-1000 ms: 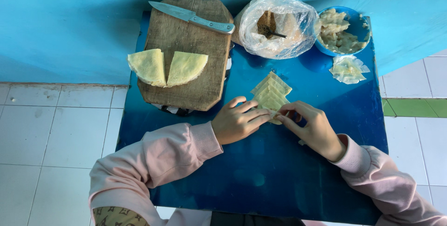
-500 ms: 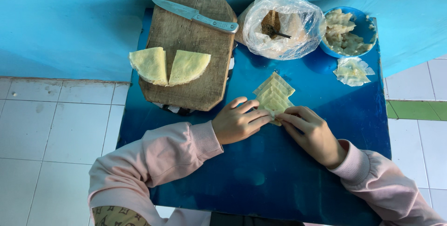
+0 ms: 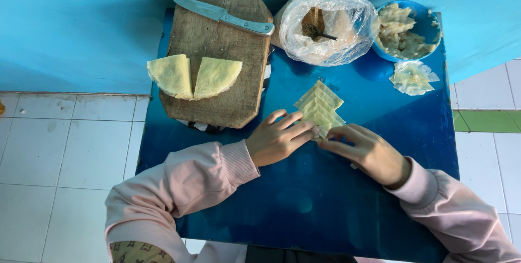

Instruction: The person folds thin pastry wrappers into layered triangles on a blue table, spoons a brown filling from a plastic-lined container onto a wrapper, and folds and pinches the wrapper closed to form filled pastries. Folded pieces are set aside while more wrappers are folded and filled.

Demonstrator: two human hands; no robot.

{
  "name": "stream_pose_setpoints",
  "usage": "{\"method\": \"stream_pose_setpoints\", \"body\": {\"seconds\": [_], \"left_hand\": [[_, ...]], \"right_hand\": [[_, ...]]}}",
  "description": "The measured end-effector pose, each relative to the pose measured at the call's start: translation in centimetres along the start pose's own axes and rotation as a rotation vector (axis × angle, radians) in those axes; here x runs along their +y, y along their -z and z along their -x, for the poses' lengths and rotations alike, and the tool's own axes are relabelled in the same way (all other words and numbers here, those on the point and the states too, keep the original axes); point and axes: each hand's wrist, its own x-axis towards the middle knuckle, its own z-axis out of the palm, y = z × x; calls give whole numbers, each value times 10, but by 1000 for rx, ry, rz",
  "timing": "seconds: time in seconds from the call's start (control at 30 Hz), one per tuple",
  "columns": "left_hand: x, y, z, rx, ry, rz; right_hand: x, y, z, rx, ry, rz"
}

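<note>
Lying flat on blue worktop [image 3: 304, 209], near its middle: stack of pale yellow dough sheets [image 3: 320, 107], fanned in overlapping layers, pointing far. Pinned at near edge by both hands. Left hand [image 3: 279, 139] palm down, grip released, fingers spread and resting on near left corner of stack. Right hand [image 3: 366, 152] palm down too, fingertips pressing near right corner; not clenched, nothing grasped inside it. Fingertips of both hands almost meeting at stack's near end. Pink sleeves [image 3: 184, 187] on both arms.

Left and far of stack: wooden cutting board [image 3: 217, 95], carrying two yellow half-round wrappers [image 3: 194, 76] side by side, plus knife [image 3: 222, 15] laid across far edge. Far of stack: clear plastic bag [image 3: 325, 27] with dark lump inside. Far right: blue bowl [image 3: 431, 16] of pale filling, crumpled clear wrap [image 3: 412, 77] just near it. White tiled floor [image 3: 65, 149] around worktop.
</note>
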Motion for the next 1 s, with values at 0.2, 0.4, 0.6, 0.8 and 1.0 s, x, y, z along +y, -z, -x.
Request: {"method": "stream_pose_setpoints", "body": {"seconds": [0.2, 0.4, 0.6, 0.8, 1.0], "left_hand": [[0, 0, -2, 5, -21, -22], [-2, 0, -5, 2, -8, 60], [-2, 2, -10, 66, -46, 41], [-2, 2, -15, 97, 8, 126], [-6, -3, -23, 71, 155, 366]], "right_hand": [[5, -5, 0, 75, 244, 271], [6, -9, 0, 95, 350, 475], [3, -10, -7, 155, 69, 63], [2, -16, -13, 279, -109, -120], [6, -21, -14, 325, -160, -115]]}}
